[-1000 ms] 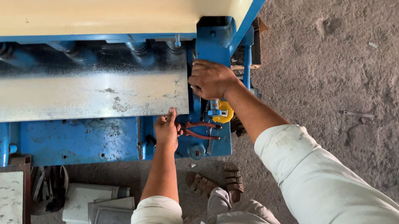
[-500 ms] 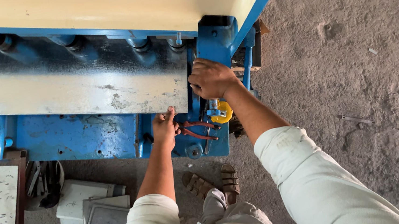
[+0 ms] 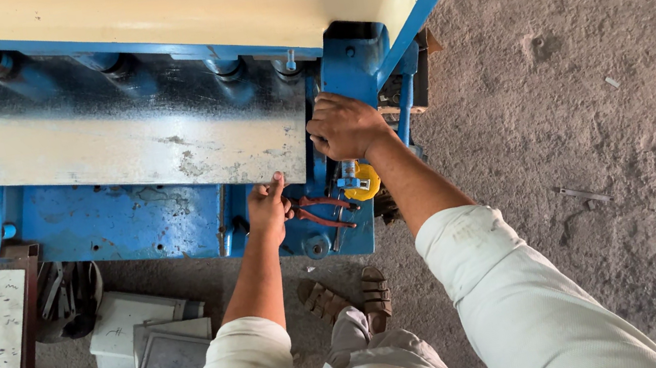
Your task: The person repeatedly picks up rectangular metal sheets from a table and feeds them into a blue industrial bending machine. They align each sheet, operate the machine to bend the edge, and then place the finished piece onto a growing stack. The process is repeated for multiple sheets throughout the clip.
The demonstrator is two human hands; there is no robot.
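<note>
Head view, looking down on a blue machine [image 3: 119, 221] with a cream top. Left hand [image 3: 268, 211] curled on the lower corner of a grey metal sheet [image 3: 106, 151] lying across the machine front. Right hand [image 3: 345, 125] closed against the blue upright, whether gripping anything hard to tell. Red-handled pliers [image 3: 322, 210] and a yellow tape measure [image 3: 364, 182] just below. Possible trouble: fingers close to the sheet edge, likely cut or pinched should the sheet slip. Fingertips hidden; sandalled feet [image 3: 348, 295] partly covered; scrap pieces [image 3: 149, 341] on the floor indistinct.
</note>
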